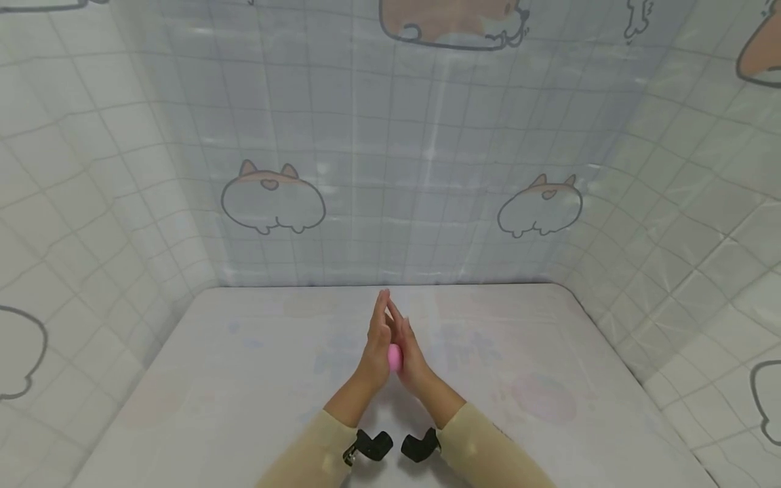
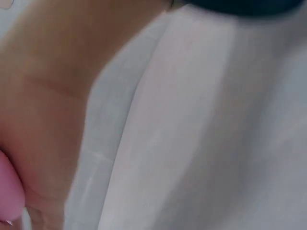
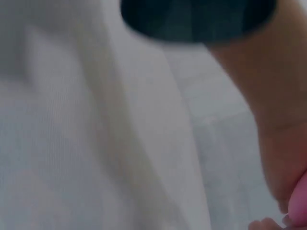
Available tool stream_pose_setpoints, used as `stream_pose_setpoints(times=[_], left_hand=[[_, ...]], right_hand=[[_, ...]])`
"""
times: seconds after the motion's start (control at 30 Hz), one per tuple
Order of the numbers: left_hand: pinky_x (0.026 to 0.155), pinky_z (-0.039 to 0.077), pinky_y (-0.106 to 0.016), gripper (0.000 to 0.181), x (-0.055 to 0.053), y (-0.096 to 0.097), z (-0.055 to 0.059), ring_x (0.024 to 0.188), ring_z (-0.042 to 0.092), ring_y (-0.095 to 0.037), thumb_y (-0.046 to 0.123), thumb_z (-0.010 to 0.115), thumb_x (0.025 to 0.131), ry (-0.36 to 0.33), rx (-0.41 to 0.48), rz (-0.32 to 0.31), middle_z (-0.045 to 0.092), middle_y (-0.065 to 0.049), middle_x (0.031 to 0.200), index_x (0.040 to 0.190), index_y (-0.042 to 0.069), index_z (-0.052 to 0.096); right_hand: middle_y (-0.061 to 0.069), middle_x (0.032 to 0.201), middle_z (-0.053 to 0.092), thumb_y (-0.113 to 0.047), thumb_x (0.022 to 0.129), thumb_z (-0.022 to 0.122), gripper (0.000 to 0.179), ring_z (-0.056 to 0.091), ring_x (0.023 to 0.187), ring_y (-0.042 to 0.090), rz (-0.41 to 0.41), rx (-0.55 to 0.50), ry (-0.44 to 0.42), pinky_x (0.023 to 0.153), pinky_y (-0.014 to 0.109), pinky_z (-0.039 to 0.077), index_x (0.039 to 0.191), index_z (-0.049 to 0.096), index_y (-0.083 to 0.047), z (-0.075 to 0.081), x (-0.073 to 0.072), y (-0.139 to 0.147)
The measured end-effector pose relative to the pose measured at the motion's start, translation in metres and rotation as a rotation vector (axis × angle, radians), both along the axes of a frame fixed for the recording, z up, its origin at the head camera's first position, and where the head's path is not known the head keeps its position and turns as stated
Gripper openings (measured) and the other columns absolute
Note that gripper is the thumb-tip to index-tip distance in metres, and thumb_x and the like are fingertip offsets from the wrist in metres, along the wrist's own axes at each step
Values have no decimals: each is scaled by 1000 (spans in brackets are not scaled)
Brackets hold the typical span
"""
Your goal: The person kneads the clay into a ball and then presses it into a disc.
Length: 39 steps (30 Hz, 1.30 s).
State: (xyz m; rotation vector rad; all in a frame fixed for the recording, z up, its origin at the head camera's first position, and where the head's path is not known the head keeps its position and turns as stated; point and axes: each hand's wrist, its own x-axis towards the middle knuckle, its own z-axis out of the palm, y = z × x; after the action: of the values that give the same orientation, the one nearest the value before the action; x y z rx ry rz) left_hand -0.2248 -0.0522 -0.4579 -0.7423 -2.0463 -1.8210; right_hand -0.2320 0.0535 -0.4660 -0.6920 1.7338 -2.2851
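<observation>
A smooth, rounded pink lump [image 1: 395, 358] sits between the heels of two facing palms, in the middle of the head view. My left hand [image 1: 375, 349] presses on it from the left with straight fingers pointing forward. From the other side my right hand [image 1: 413, 356] presses in, its fingers also extended, and the fingertips of both hands meet at the top. Most of the lump is hidden by the palms. In the left wrist view the pink lump [image 2: 9, 191] shows at the lower left edge; the right wrist view has it at the lower right corner.
Both hands are over a white table [image 1: 244, 379] with faint coloured patches. Gridded curtains with dog drawings [image 1: 390, 135] stand behind it and at both sides. Black wrist mounts [image 1: 373, 445] hang inward below the pale sleeves [image 1: 488, 447], close to each other.
</observation>
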Motion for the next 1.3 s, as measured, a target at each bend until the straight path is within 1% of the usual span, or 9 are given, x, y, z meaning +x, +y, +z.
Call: stream_pose_setpoints(times=[0.13,0.37,0.5,0.7,0.83,1.03,1.1,1.2,1.3], left_hand=[[111,5,-73,86,-3,-2,2,152,4,-37,69,16,100,-15,-29,66,5,-13,167,161,8,11],[108,4,-77,84,-3,-6,2,152,4,-37,70,20,100,-106,-13,69,4,-9,168,161,12,14],[108,4,-77,81,-3,-9,-3,152,5,-38,68,20,101,-153,-41,78,6,-11,167,161,15,16],[105,6,-80,82,-1,-10,-12,150,12,-44,69,19,101,-247,-142,79,13,-15,166,161,14,17],[106,9,-79,84,2,-9,-17,148,17,-46,69,21,101,-270,-167,6,15,-18,165,161,11,15],[110,10,-75,83,6,-5,-22,148,11,-49,65,14,102,-316,-136,-164,7,-25,164,161,8,3],[111,11,-73,81,7,-3,-22,146,12,-53,62,10,104,-335,-84,-215,6,-30,162,160,5,1],[114,13,-68,84,7,0,-23,145,14,-55,64,6,102,-373,46,-293,4,-35,160,159,2,-3],[116,12,-64,90,7,3,-21,145,13,-54,69,8,100,-392,172,-336,1,-33,161,159,2,-5]], right_hand=[[11,167,10,-54,106,4,64,11,152,32,18,3,32,119,55,15,162,3,-25,7,10,-1],[16,166,11,-62,104,12,73,14,150,41,-10,11,66,118,61,12,162,4,-20,17,19,1],[17,166,13,-58,105,12,71,12,152,36,-60,12,122,119,59,8,162,5,-16,18,21,1],[16,165,17,-54,106,13,68,10,153,30,-162,13,181,119,57,2,162,10,-14,23,20,3],[11,165,21,-47,107,14,61,11,153,28,-230,53,179,119,57,2,162,13,-21,28,18,5],[6,165,21,-42,106,14,59,8,153,24,-276,129,174,118,61,-1,162,13,-24,32,10,10],[5,166,19,-46,106,15,61,6,153,24,-275,162,196,117,63,-1,162,12,-22,32,7,11],[2,166,17,-58,104,15,69,6,153,24,-273,231,236,115,66,1,162,11,-22,30,3,13],[2,167,14,-68,101,13,77,6,153,25,-274,295,277,114,68,2,162,11,-22,26,-2,14]])
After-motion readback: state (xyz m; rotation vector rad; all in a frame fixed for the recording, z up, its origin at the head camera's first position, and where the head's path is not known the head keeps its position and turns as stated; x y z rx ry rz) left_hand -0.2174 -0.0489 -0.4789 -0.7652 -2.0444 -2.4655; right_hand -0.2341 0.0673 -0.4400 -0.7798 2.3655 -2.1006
